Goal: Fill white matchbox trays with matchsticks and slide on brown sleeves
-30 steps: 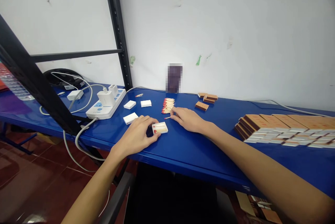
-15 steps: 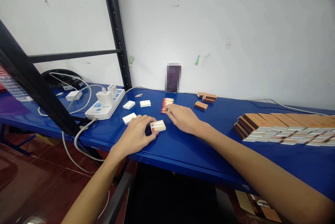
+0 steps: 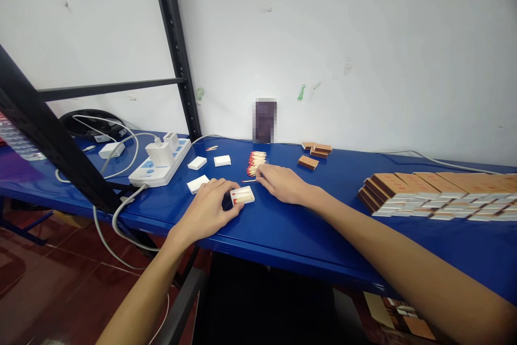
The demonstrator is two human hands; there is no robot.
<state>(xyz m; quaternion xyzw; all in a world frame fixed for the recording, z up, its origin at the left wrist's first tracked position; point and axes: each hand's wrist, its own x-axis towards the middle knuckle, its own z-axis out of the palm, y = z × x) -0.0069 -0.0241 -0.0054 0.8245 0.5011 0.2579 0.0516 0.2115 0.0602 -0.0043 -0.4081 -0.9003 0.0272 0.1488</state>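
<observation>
The left hand (image 3: 210, 208) lies nearest the camera, palm down on the blue table (image 3: 307, 237). Its fingers are curled and its thumb and fingertips are closed on the left end of the matchbox tray (image 3: 243, 195). The tray sits flat on the table, just right of this hand, open side up, with a few red-tipped matches inside. The right hand (image 3: 283, 184) lies just beyond and to the right of the tray, palm down, fingers drawn together and pointing left. Its fingertips (image 3: 259, 173) meet the end of a single match (image 3: 247, 180), which lies on the table just beyond the tray. Whether the match is actually pinched cannot be told at this size. A loose pile of matches (image 3: 256, 160) lies immediately beyond the right hand's fingertips. An empty white tray (image 3: 197, 183) lies just beyond and to the left of the left hand, with two more white trays (image 3: 222, 160) farther back. A white power strip (image 3: 159, 164) with plugged-in adapters lies farther to the left of the left hand. A few brown sleeves (image 3: 308, 162) lie beyond and to the right of the right hand. Rows of stacked matchboxes (image 3: 436, 197) lie well to the right of the right forearm.
</observation>
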